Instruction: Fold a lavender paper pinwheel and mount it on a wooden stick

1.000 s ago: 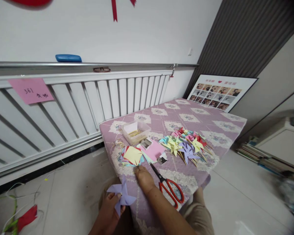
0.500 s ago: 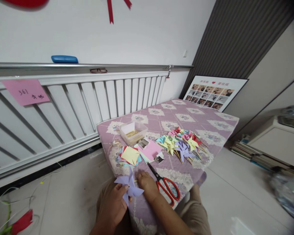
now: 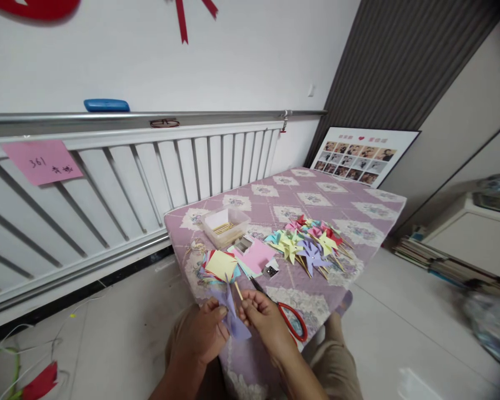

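Note:
A purple paper pinwheel (image 3: pixel 235 325), turned nearly edge-on and a bit blurred, is pinched in my left hand (image 3: pixel 208 329). My right hand (image 3: pixel 261 314) is closed on a short wooden stick (image 3: pixel 238 291), which points up close to the pinwheel's right side. Whether stick and paper touch, I cannot tell. Partly behind my right hand lie red-handled scissors (image 3: pixel 294 319). Just beyond my hands sits a stack of coloured paper squares (image 3: pixel 220 265), a yellow one on top. A small box of dark pins (image 3: pixel 270 270) is to its right.
Several finished pinwheels on sticks (image 3: pixel 310 247) lie on the flowered tablecloth (image 3: pixel 312 198). A clear plastic box (image 3: pixel 225 226) holds more sticks. Pink paper (image 3: pixel 256 255) lies between. Along the wall runs a white radiator (image 3: pixel 170 166); a photo board (image 3: pixel 358 156) leans at the far end.
My right hand has risen from the tablecloth with a wooden stick and come beside the pinwheel. My left hand has turned the pinwheel from facing me to nearly edge-on.

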`<state>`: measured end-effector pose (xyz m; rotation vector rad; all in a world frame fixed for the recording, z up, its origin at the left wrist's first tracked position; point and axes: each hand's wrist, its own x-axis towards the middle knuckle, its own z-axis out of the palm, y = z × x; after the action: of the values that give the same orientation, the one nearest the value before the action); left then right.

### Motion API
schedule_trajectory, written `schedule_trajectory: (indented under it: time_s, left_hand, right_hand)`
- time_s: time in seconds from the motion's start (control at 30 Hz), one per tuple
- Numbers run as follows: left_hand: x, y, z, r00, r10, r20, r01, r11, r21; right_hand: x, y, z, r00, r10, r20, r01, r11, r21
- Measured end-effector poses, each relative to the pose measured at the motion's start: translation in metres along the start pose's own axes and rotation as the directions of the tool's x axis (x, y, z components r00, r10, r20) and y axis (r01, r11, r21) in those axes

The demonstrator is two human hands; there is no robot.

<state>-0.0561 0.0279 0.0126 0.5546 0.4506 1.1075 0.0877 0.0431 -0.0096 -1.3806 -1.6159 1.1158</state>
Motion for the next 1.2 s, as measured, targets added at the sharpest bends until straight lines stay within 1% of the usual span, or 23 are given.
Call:
schedule_trajectory:
  time_s: [0.03, 0.07, 0.1, 0.13, 0.17, 0.23, 0.3, 0.33, 0.47, 0.6, 0.73, 0.97, 1.1, 1.2]
  left_hand:
    - [0.003, -0.001, 0.001, 0.999, -0.001, 0.053, 0.003, 0.999, -0.047]
    - [0.006, -0.003, 0.001, 0.995, 0.001, 0.102, 0.007, 0.997, -0.079]
    - [0.009, -0.004, 0.001, 0.990, -0.001, 0.143, 0.013, 0.996, -0.089]
    - [0.012, -0.006, 0.001, 0.984, -0.003, 0.177, 0.018, 0.996, -0.084]
    - [0.014, -0.007, 0.001, 0.978, 0.000, 0.206, 0.016, 0.997, -0.076]
    - [0.016, -0.008, 0.004, 0.968, 0.024, 0.249, -0.007, 0.997, -0.072]
    - [0.017, -0.007, 0.009, 0.964, 0.064, 0.259, -0.044, 0.995, -0.085]
    - [0.016, -0.006, 0.012, 0.966, 0.079, 0.245, -0.057, 0.994, -0.093]
    - [0.013, -0.003, 0.020, 0.986, 0.061, 0.152, -0.048, 0.995, -0.091]
    - [0.011, -0.002, 0.026, 0.989, 0.060, 0.135, -0.048, 0.995, -0.090]
    - [0.011, -0.002, 0.029, 0.984, 0.088, 0.154, -0.076, 0.994, -0.083]
    - [0.010, -0.001, 0.032, 0.988, 0.102, 0.118, -0.093, 0.993, -0.076]
    - [0.009, -0.001, 0.035, 0.985, 0.105, 0.134, -0.094, 0.992, -0.087]
    - [0.009, -0.001, 0.035, 0.986, 0.113, 0.124, -0.103, 0.991, -0.086]
  right_hand:
    - [-0.008, -0.010, -0.004, 1.000, 0.016, 0.006, -0.016, 0.997, 0.075]
    - [-0.016, -0.021, -0.007, 0.997, 0.070, 0.013, -0.071, 0.963, 0.258]
    - [-0.023, -0.030, -0.010, 0.992, 0.120, 0.025, -0.120, 0.909, 0.399]
    - [-0.029, -0.039, -0.012, 0.988, 0.153, 0.027, -0.147, 0.865, 0.481]
    - [-0.034, -0.046, -0.014, 0.984, 0.175, 0.024, -0.161, 0.833, 0.529]
    - [-0.040, -0.055, -0.016, 0.982, 0.188, 0.013, -0.162, 0.809, 0.565]
    - [-0.044, -0.059, -0.016, 0.986, 0.169, -0.006, -0.137, 0.817, 0.561]
    - [-0.044, -0.060, -0.016, 0.988, 0.153, -0.015, -0.119, 0.825, 0.552]
    - [-0.046, -0.062, -0.017, 0.994, 0.091, -0.061, -0.052, 0.880, 0.473]
    - [-0.049, -0.067, -0.019, 0.991, 0.034, -0.132, 0.016, 0.932, 0.361]
    - [-0.052, -0.072, -0.019, 0.992, 0.029, -0.124, 0.014, 0.943, 0.332]
    - [-0.053, -0.075, -0.016, 0.992, 0.028, -0.125, 0.013, 0.948, 0.317]
    - [-0.054, -0.071, -0.014, 0.992, 0.013, -0.128, 0.028, 0.948, 0.316]
    - [-0.055, -0.067, -0.012, 0.990, -0.005, -0.139, 0.049, 0.949, 0.312]
